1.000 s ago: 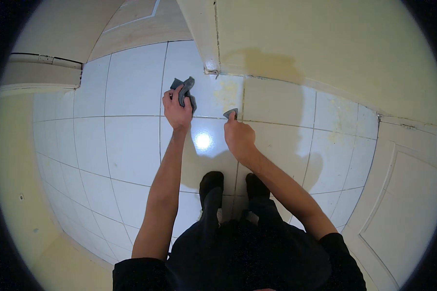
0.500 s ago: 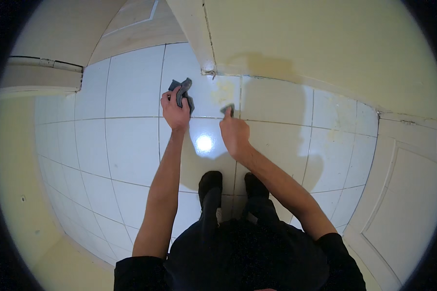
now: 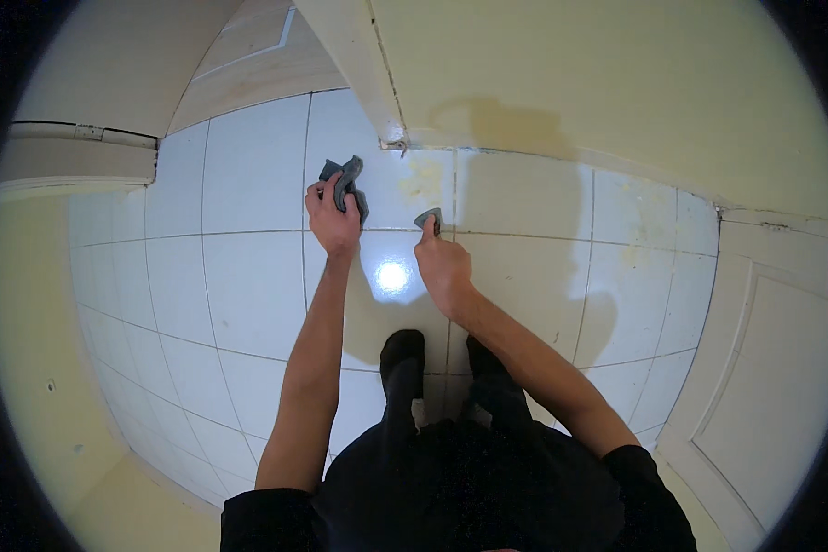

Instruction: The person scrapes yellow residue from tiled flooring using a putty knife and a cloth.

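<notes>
My left hand (image 3: 333,217) grips a crumpled grey cloth (image 3: 344,182), held just above the white floor tiles (image 3: 253,193). My right hand (image 3: 442,262) pinches a small grey object (image 3: 429,219), pressed down near a tile joint; I cannot tell what kind of object it is. Both arms reach forward from my body, and my two dark feet (image 3: 403,354) stand on the tiles below the hands. A yellowish stain (image 3: 427,178) marks the tile just beyond the right hand.
A cream wall corner (image 3: 377,101) juts toward the floor right behind the hands. A cream wall fills the upper right, a panelled door (image 3: 773,368) stands at right, and a ledge (image 3: 74,152) sits at upper left. A bright light reflection (image 3: 394,274) glares on the tile.
Both hands have shifted slightly toward the wall corner; the right hand's grey object has moved a little along the tile joint. The cloth stays gripped in the left hand.
</notes>
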Tool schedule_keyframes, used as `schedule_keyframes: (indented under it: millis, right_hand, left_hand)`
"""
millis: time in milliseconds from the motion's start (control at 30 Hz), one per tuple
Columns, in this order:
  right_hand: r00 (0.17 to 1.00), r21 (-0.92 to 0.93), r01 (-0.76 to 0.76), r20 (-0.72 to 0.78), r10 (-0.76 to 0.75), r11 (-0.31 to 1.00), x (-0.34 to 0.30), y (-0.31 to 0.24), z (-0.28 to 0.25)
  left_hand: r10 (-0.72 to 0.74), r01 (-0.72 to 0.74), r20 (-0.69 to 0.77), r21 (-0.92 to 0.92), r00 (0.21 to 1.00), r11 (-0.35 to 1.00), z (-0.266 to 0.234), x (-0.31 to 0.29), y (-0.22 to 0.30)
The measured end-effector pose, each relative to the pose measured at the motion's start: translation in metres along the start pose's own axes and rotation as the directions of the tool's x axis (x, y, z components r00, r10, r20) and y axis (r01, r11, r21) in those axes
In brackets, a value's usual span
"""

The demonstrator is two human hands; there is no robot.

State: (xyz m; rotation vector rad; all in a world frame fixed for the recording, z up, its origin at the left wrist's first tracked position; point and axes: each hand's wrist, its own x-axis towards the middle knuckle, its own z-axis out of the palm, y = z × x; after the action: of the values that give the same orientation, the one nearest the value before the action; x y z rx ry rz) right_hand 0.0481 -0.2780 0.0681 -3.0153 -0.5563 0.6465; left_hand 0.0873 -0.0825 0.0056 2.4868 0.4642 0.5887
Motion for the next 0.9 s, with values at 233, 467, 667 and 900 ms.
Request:
schedule_keyframes:
  millis: [233,467,667,900]
  right_hand:
    - [0.99,-0.014,0.005,-0.137,-0.006,1.0,0.025,0.005,-0.008]
    - [0.992,-0.089,-0.065,0.101,0.074,0.994,0.014,-0.002,0.003]
    - [0.996,-0.048,-0.08,0.032,0.082,0.996,0.016,-0.001,0.005]
    - [0.992,-0.289,-0.032,0.109,0.066,0.957,0.017,-0.008,0.007]
  left_hand:
    - [-0.014,0.015,0.02,-0.006,1.0,1.0,0.004,0.0,0.003]
    - [-0.003,0.003,0.016,-0.015,1.0,1.0,0.004,0.002,0.006]
    - [0.003,-0.003,0.005,-0.017,1.0,1.0,0.003,0.001,0.002]
    - [-0.013,0.013,-0.001,-0.038,1.0,0.999,0.004,0.002,0.007]
